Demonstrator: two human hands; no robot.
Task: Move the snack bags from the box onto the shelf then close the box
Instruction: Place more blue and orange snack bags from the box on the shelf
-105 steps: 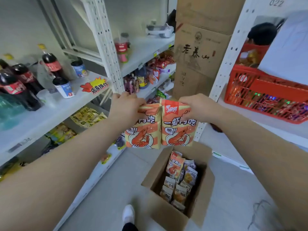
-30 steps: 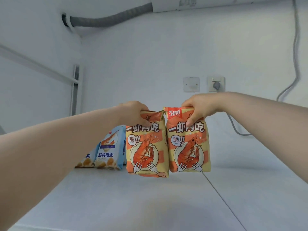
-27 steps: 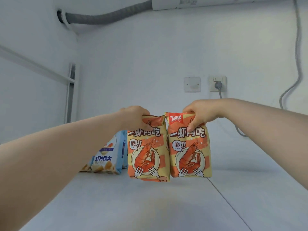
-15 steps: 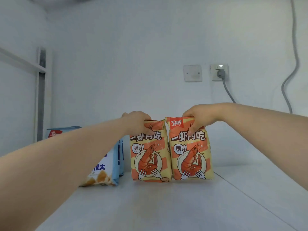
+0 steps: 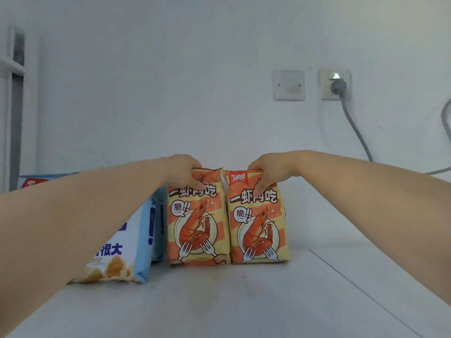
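Two orange-and-yellow shrimp snack bags stand upright side by side on the white shelf top [image 5: 244,301]. My left hand [image 5: 183,170] pinches the top edge of the left shrimp bag [image 5: 197,228]. My right hand [image 5: 267,170] pinches the top edge of the right shrimp bag [image 5: 258,228]. Both bags rest with their bottoms on the shelf and touch each other. The box is out of view.
A blue-and-white crisp bag [image 5: 127,252] stands just left of the shrimp bags, partly behind my left forearm, with another behind it. The white wall behind carries a blank plate [image 5: 288,85] and a socket with a grey plug [image 5: 336,85] and cable.
Both hands lowered the two shrimp bags from the air onto the shelf top, next to the blue bags. The view came closer to the shelf.
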